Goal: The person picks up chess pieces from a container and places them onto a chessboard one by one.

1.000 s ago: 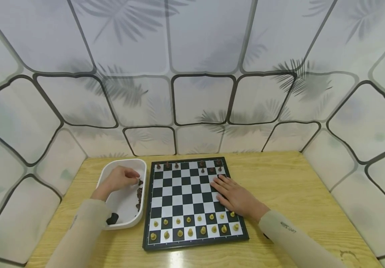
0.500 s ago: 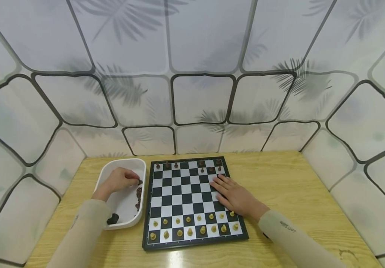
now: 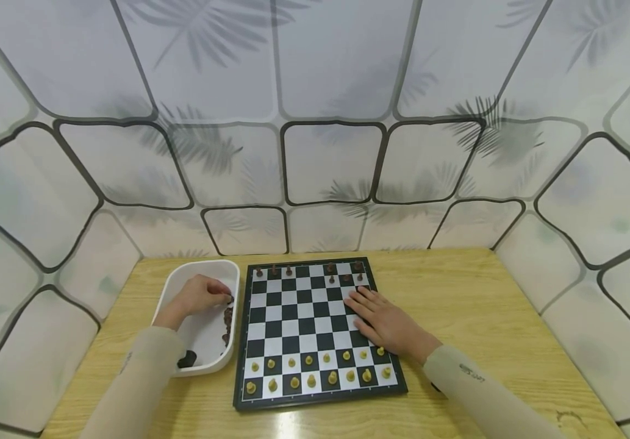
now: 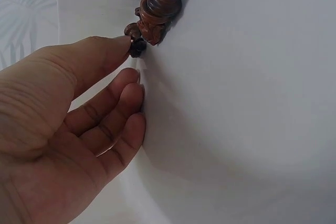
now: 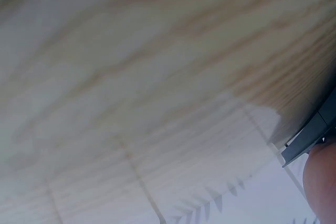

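My left hand (image 3: 203,294) reaches into the white plastic tray (image 3: 236,317) at the left. Its thumb and a finger pinch a small dark brown chess piece (image 4: 137,47) by the tray's inner wall, and the index finger is mostly hidden. More brown chess pieces (image 3: 227,323) lie in a row along that wall, one with a carved head (image 4: 152,29) right beside the thumb tip. Flat on the right side of the black-and-white chessboard (image 3: 305,310) rests my right hand (image 3: 386,320), fingers straight. In the right wrist view, only part of that hand (image 5: 321,179) shows by the board's edge.
Yellow chess pieces (image 3: 311,379) stand in two rows along the near side of the board. Several brown chess pieces (image 3: 274,270) stand at its far side. A black object (image 3: 186,359) lies in the tray's near corner. A patterned fabric wall (image 3: 325,228) rises behind the wooden table (image 3: 441,274).
My left hand has shifted very slightly toward the tray's right wall with the chess piece at its fingertips. The right hand has stayed in place on the board.
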`<state>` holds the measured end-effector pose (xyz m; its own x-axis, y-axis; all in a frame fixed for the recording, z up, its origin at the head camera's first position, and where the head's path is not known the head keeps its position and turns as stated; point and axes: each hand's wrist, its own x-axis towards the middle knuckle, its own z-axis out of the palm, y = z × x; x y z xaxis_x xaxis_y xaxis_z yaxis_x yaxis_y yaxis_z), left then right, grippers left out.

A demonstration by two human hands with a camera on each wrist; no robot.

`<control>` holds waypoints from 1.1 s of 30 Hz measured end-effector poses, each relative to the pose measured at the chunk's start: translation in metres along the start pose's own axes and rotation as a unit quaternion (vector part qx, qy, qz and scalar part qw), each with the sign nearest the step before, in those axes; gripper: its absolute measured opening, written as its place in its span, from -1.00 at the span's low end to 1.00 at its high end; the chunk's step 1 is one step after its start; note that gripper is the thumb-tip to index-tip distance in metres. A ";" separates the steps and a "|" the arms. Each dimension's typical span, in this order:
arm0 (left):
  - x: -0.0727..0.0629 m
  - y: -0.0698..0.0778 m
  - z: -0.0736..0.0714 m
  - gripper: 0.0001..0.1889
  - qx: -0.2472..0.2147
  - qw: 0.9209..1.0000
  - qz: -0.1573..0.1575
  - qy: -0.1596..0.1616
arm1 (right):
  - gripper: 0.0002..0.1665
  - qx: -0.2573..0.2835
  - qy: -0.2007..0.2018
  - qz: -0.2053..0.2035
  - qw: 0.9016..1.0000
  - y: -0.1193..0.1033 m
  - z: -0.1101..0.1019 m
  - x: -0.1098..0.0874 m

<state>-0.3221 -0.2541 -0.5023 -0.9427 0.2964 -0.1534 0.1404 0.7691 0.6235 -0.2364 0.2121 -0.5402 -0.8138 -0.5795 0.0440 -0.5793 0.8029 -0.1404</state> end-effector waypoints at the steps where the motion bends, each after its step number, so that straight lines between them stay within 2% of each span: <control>1: 0.000 0.000 0.000 -0.80 0.002 1.000 0.001 -0.001 | -0.29 0.000 0.001 -0.001 1.000 0.000 0.000 0.000; 5: 0.001 -0.002 -0.001 -0.78 0.008 1.000 -0.007 0.001 | -0.29 -0.001 0.001 -0.002 1.000 0.000 0.000 0.000; 9: -0.002 -0.001 -0.008 -0.75 0.009 1.000 -0.006 0.022 | -0.29 -0.002 0.001 -0.001 1.000 0.000 0.000 0.000; 15: -0.006 0.006 -0.024 -0.73 0.013 0.995 0.023 0.095 | -0.29 -0.005 0.000 -0.002 1.000 0.001 0.000 0.001; 20: -0.008 0.014 -0.034 -0.77 -0.012 0.987 0.051 0.150 | -0.29 -0.001 0.001 -0.004 1.000 0.001 0.001 0.000; 24: -0.009 0.024 -0.039 -0.76 -0.019 0.982 0.061 0.179 | -0.28 0.002 0.002 -0.007 1.000 0.002 0.002 0.000; 28: -0.008 0.038 -0.041 -0.76 -0.018 0.980 0.063 0.189 | -0.28 0.003 0.003 -0.008 1.000 0.002 0.002 0.001; 33: -0.001 0.060 -0.034 -0.79 -0.031 0.980 0.076 0.179 | -0.28 0.003 0.004 -0.009 1.000 0.002 0.000 0.001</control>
<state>-0.3234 -0.2277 -0.4388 -0.9595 0.1785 0.2178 0.2798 0.6923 0.6652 -0.2382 0.2129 -0.5405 -0.8042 -0.5919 0.0548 -0.5928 0.7919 -0.1465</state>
